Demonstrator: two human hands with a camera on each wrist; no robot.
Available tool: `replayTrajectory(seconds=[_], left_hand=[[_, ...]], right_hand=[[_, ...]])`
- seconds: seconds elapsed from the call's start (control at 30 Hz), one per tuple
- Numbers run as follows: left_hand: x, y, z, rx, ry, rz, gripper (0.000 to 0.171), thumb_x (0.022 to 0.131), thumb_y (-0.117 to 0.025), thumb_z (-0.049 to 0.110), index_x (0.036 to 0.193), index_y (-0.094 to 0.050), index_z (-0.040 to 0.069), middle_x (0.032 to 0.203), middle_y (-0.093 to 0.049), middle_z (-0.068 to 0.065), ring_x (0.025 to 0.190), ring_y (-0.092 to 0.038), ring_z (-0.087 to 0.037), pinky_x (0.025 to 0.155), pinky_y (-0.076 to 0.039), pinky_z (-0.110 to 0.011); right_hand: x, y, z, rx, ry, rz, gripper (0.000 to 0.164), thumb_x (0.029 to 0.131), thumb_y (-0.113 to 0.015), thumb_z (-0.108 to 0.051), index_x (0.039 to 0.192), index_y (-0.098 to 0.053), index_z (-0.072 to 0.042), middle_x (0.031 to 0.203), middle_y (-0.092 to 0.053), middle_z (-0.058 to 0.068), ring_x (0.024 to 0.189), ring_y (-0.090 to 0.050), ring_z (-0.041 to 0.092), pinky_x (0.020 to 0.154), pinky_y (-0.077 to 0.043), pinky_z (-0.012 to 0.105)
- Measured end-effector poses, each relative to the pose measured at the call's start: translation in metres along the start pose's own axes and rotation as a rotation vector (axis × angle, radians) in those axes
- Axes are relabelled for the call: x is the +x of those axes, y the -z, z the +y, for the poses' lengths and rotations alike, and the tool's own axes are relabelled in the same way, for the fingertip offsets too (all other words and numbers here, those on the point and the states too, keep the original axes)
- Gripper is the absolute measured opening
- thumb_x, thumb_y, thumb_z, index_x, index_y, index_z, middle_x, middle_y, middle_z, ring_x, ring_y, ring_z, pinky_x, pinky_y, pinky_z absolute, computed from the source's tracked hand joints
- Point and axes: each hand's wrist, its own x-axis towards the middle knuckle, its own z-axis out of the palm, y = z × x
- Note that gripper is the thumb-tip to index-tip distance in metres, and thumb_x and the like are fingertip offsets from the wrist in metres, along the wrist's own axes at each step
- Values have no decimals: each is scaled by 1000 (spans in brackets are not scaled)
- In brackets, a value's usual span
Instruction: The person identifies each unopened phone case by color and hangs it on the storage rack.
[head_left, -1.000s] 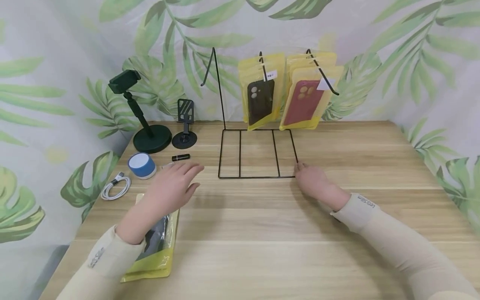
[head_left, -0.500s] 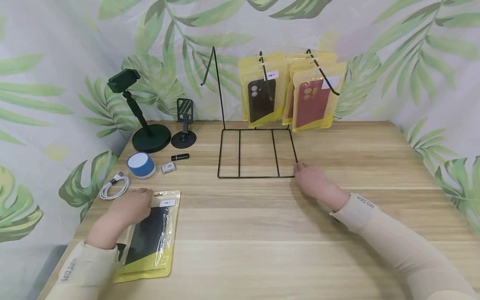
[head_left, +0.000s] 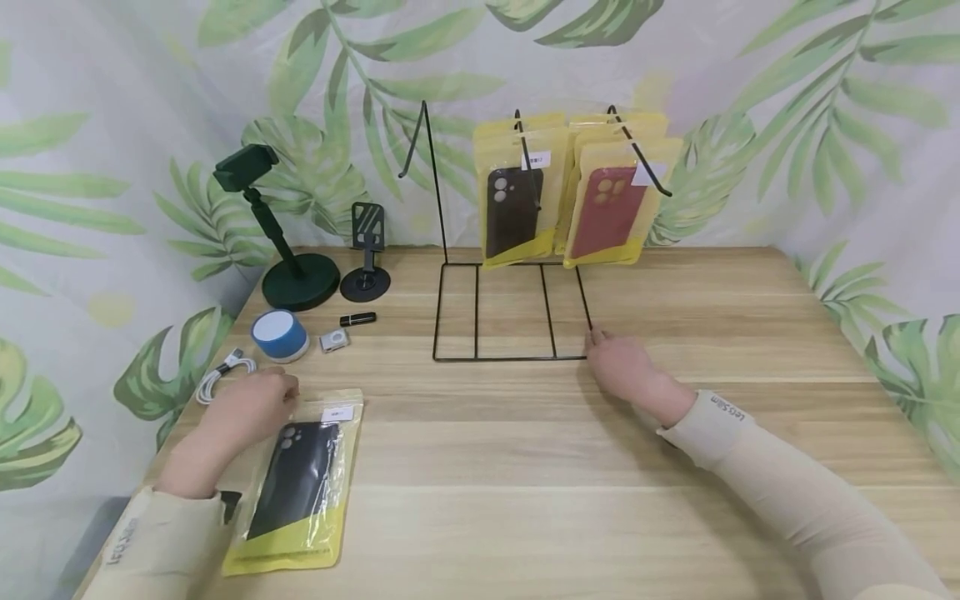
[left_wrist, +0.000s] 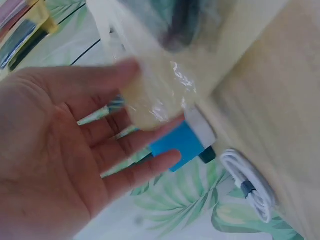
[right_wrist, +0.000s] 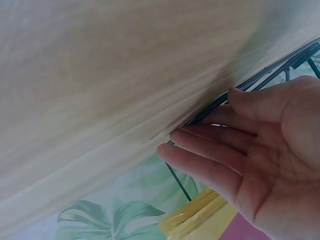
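On the table's left side lies a clear-and-yellow bag (head_left: 292,479) with a black phone case inside. My left hand (head_left: 251,408) pinches the bag's top corner; in the left wrist view the thumb (left_wrist: 127,72) lies over the plastic with fingers behind it. At the back stands a black wire display rack (head_left: 477,312) with three hooks. My right hand (head_left: 622,371) grips the front right corner of its base, and the right wrist view shows thumb and fingers (right_wrist: 210,147) at the wire. Bagged dark cases (head_left: 513,212) hang on the middle hook, bagged red ones (head_left: 607,212) on the right.
Left of the rack stand a dark green phone stand (head_left: 300,279) and a smaller black stand (head_left: 365,283). Nearer are a blue-and-white speaker (head_left: 280,335), a black stick (head_left: 357,319), a small silver player (head_left: 333,340) and a coiled white cable (head_left: 213,379). Patterned cloth (head_left: 885,208) surrounds the table.
My left hand has come back from above the small items to the bag's top corner. The hanging bags have swung slightly. My right hand stays at the rack's corner.
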Motion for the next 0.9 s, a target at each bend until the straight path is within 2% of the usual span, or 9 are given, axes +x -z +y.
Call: replayTrajectory(seconds=[0.13, 0.23, 0.33, 0.47, 0.6, 0.77, 0.9], left_hand=[[-3, 20, 9, -162, -8, 21, 14, 94, -64, 14, 98, -70, 2, 90, -72, -14, 67, -57, -18, 55, -47, -33], [-6, 36, 21, -325, -40, 97, 13, 97, -64, 18, 99, -70, 7, 92, -73, -9, 73, -59, -16, 59, -47, -29], [-7, 51, 39, -481, -117, 188, 9, 98, -64, 19, 98, -71, 13, 93, -72, -2, 80, -63, -11, 64, -50, -25], [-5, 71, 70, -653, -240, 262, 9, 97, -64, 14, 99, -73, 12, 93, -74, -2, 80, -65, -2, 67, -52, -19], [7, 91, 105, -704, -323, 349, 7, 96, -66, 10, 97, -73, 10, 89, -73, -3, 71, -62, -6, 61, -49, -21], [34, 116, 148, -714, -342, 485, 9, 95, -67, 13, 95, -72, 6, 81, -72, -6, 58, -52, -13, 52, -40, -23], [54, 136, 179, -764, -342, 517, 12, 96, -66, 15, 98, -72, 5, 80, -71, -9, 55, -48, -16, 52, -38, -25]], right_hand=[[0, 1, 0, -17, -2, 9, 36, 98, -54, -8, 132, -60, 5, 137, -60, 20, 112, -68, 28, 40, -48, 23], [-1, 2, -1, -21, -2, 13, 37, 97, -54, -7, 131, -60, 5, 137, -60, 20, 109, -69, 28, 40, -47, 23], [-2, 3, -1, -19, 3, 14, 36, 98, -54, -7, 131, -60, 6, 137, -60, 20, 109, -69, 28, 40, -47, 23], [-2, 3, -1, -8, 4, 0, 37, 99, -54, -7, 132, -59, 6, 138, -59, 21, 112, -68, 29, 41, -47, 22], [-1, 2, -1, -11, 4, -1, 37, 99, -53, -6, 133, -58, 6, 139, -59, 21, 115, -66, 29, 42, -49, 23], [0, 2, -1, -20, -6, 12, 37, 98, -53, -6, 133, -59, 6, 137, -60, 21, 113, -67, 29, 43, -52, 26], [0, 2, -2, 2, -13, -4, 37, 98, -52, -5, 133, -58, 6, 138, -59, 21, 116, -66, 31, 43, -51, 26]])
